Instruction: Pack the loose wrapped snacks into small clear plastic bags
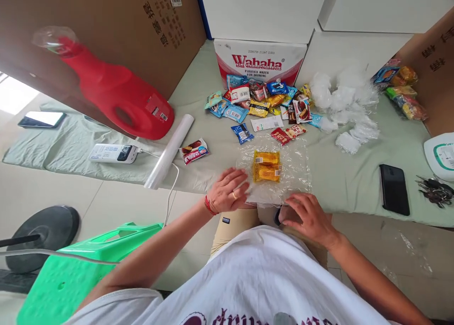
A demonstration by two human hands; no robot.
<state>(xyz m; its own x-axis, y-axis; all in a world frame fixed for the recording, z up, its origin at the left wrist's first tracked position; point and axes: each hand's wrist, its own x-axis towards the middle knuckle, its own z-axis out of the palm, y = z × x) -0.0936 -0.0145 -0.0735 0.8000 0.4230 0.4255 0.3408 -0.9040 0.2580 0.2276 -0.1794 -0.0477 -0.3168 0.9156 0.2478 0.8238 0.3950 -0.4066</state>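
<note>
Two yellow-wrapped snacks [267, 166] lie side by side on a sheet of clear plastic film [296, 164] near the table's front edge. My left hand [229, 191], with a ring and a red cord at the wrist, rests at the film's left edge, fingers loosely bent and apart, just left of the snacks. By the film's lower right corner is my right hand [308, 216], its thumb and fingers spread, nothing visible between them. Whether either hand touches the film is hard to see. Beyond the film is a pile of assorted wrapped snacks [259, 108].
To the left are a roll of clear film [170, 152], a single snack packet [195, 151], a large red bottle [124, 98] and a power bank [113, 153] with a cable. At right are crumpled clear plastic bundles [349, 102], a black phone [394, 188] and keys [436, 191].
</note>
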